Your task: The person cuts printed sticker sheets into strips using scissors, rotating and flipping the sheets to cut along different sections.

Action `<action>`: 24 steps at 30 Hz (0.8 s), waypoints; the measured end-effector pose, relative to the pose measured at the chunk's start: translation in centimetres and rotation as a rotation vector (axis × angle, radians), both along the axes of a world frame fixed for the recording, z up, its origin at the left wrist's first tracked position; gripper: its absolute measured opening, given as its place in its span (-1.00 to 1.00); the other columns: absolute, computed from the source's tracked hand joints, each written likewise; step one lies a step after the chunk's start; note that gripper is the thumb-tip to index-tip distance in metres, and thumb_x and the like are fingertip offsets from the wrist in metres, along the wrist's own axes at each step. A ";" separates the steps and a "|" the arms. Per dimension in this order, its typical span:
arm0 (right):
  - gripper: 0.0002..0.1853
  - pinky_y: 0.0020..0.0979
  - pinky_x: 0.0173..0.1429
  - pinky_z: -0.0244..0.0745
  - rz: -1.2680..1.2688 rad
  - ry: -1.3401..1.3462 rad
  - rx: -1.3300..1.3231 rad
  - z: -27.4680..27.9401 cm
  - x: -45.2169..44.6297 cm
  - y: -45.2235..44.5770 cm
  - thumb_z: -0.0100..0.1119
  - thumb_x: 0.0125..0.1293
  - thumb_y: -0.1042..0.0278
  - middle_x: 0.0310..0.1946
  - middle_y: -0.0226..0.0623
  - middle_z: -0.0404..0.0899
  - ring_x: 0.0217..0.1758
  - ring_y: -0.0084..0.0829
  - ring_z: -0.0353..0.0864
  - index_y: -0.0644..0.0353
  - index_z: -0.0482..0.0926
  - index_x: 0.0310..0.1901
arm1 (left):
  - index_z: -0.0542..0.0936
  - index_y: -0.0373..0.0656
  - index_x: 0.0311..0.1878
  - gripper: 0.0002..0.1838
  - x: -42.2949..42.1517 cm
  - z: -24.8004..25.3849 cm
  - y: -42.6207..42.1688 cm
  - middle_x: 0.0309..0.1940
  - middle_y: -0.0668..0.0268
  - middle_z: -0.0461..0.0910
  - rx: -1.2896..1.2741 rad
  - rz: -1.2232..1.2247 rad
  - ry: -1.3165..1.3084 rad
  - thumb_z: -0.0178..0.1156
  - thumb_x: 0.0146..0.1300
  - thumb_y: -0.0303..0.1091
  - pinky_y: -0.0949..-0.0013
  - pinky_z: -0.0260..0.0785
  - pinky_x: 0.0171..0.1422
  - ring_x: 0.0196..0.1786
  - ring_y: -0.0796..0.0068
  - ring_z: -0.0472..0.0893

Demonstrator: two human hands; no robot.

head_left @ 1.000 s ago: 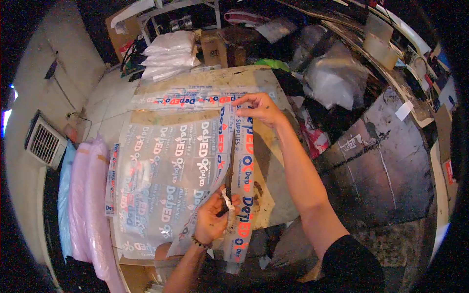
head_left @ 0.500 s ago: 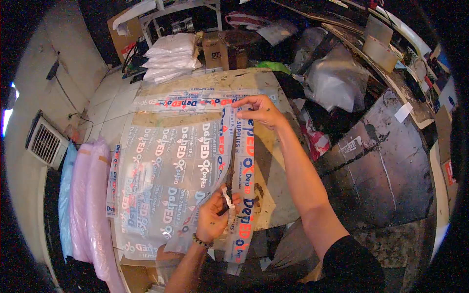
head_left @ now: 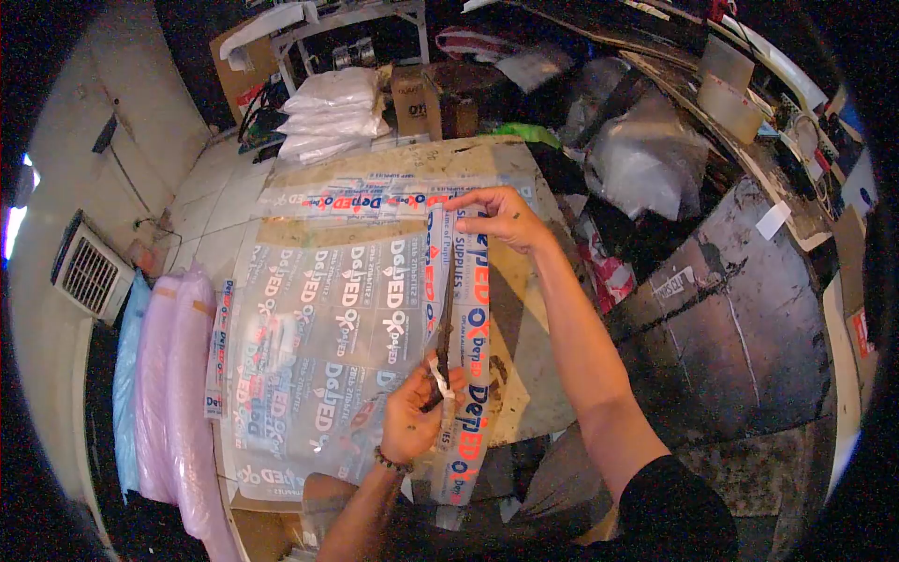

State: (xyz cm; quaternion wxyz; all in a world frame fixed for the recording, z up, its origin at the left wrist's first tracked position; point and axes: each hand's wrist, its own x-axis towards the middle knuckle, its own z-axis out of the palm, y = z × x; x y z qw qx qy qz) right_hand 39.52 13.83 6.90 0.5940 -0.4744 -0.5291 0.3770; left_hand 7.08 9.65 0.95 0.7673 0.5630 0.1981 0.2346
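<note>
The printed plastic film (head_left: 361,304) lay over the worn board (head_left: 534,389), spreading from the centre of the view toward eight o'clock; the right hand (head_left: 501,220), at one o'clock, had thumb and forefinger pinching the film's upper part; the left hand (head_left: 419,412), near six o'clock, was closed round a white-wrapped handle of what appeared to be scissors (head_left: 439,378), dark blades pointing toward twelve along the film; over the past second both hands had kept their places, only the view having shifted slightly; this was judged a steady hold, with no clear advance; white packs (head_left: 332,112) stood at eleven, lilac rolls (head_left: 187,375) near eight.
</note>
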 end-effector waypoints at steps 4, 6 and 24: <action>-0.63 -0.44 0.14 0.52 -0.009 -0.057 0.050 0.0 0.1 0.0 0.37 0.17 0.53 -0.06 -0.24 0.68 -0.03 -0.52 0.65 0.31 0.63 0.04 | 0.17 -0.29 0.44 -0.31 0.0 0.5 0.1 0.09 0.06 0.58 0.018 -0.004 0.040 0.21 0.27 -0.65 0.34 0.49 0.20 0.14 0.33 0.60; -0.62 -0.42 0.17 0.50 0.005 -0.049 0.038 0.1 0.1 0.0 0.40 0.15 0.49 -0.01 -0.26 0.66 0.02 -0.49 0.62 0.28 0.64 0.03 | 0.17 -0.30 0.43 -0.31 0.2 0.4 0.1 0.09 0.05 0.58 -0.004 0.000 0.009 0.21 0.27 -0.66 0.33 0.50 0.18 0.14 0.33 0.60; -0.63 -0.42 0.21 0.47 0.007 -0.053 0.018 0.8 -0.3 -0.2 0.40 0.15 0.47 -0.01 -0.26 0.65 0.04 -0.48 0.60 0.28 0.65 0.03 | 0.22 -0.29 0.41 -0.33 1.3 1.1 0.2 0.08 0.07 0.60 -0.003 0.041 0.031 0.20 0.25 -0.70 0.38 0.50 0.17 0.12 0.35 0.61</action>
